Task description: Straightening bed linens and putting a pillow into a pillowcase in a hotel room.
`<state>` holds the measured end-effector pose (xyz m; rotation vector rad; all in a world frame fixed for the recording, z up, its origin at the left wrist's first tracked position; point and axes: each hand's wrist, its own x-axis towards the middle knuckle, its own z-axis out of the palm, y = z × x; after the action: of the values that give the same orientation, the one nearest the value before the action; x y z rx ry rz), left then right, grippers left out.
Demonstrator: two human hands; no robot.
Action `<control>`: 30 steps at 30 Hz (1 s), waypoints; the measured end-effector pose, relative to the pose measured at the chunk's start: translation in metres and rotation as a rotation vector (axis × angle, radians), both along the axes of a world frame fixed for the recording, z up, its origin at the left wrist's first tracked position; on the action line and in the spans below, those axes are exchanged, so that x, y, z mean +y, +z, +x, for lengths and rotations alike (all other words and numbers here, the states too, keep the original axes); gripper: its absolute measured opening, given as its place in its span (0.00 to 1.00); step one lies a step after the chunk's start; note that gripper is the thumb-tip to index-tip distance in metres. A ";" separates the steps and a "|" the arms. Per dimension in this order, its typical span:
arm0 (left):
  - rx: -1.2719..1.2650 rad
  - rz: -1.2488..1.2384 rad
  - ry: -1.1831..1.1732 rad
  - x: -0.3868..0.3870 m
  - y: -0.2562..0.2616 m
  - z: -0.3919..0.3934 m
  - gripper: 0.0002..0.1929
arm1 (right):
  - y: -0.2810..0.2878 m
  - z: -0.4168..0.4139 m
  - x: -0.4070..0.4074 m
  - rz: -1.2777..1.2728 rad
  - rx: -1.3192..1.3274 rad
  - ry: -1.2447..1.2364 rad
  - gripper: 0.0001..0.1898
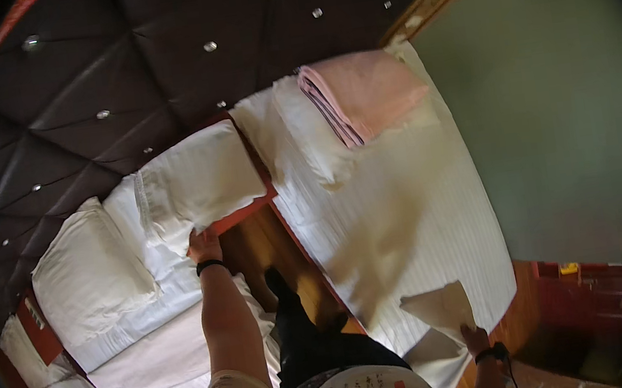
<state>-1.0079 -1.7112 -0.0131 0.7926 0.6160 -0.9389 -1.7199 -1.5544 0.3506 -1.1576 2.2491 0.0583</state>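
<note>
My left hand [204, 246] reaches forward and grips the near corner of a white pillow [207, 169]. That pillow lies partly over the left bed and partly over a red-edged surface between two beds. Another white pillow [94, 269] rests against the headboard to its left. My right hand [474, 340] is closed on the edge of a beige-white cloth [441, 306], lifted at the foot of the right bed. Its other part drapes down over the mattress edge. The fingers of both hands are partly hidden.
A folded pink blanket [365, 92] lies on a pillow [312, 135] on the right bed [384, 214]. Behind stands a dark tufted headboard [163, 54]; right is a green wall [543, 122]. My legs stand on the wooden floor [247, 249] between the beds. The left bed [153, 385] has white bedding.
</note>
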 end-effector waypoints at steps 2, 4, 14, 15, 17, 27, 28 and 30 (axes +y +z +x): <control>0.067 -0.006 0.030 0.020 -0.032 -0.002 0.18 | 0.004 0.020 -0.012 0.043 0.000 -0.059 0.23; -0.039 -0.004 -0.211 0.043 -0.036 -0.009 0.15 | 0.003 0.036 -0.023 0.053 0.003 -0.108 0.22; -0.280 -0.189 -1.611 0.057 0.131 -0.203 0.24 | 0.045 0.083 -0.051 -0.348 -0.695 -0.435 0.18; -0.446 -0.263 -1.615 0.053 0.158 -0.243 0.25 | 0.052 0.083 -0.046 -0.434 -0.938 -0.500 0.17; -0.708 -0.424 -1.496 0.035 0.213 -0.314 0.25 | 0.063 0.078 -0.031 -0.488 -1.141 -0.583 0.16; -0.632 -0.589 -1.677 0.011 0.397 -0.457 0.11 | 0.019 0.020 0.054 -0.784 -1.132 -0.624 0.14; -0.722 -0.632 -1.666 0.018 0.405 -0.463 0.12 | 0.013 0.016 0.063 -0.840 -1.139 -0.632 0.13; -0.809 -0.610 -1.644 0.033 0.417 -0.477 0.15 | 0.002 0.010 0.079 -0.854 -1.125 -0.738 0.13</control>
<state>-1.4844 -1.6785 0.4040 0.9301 -1.2381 -1.9248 -1.7099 -1.4749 0.3523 -0.3678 1.4495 -1.5366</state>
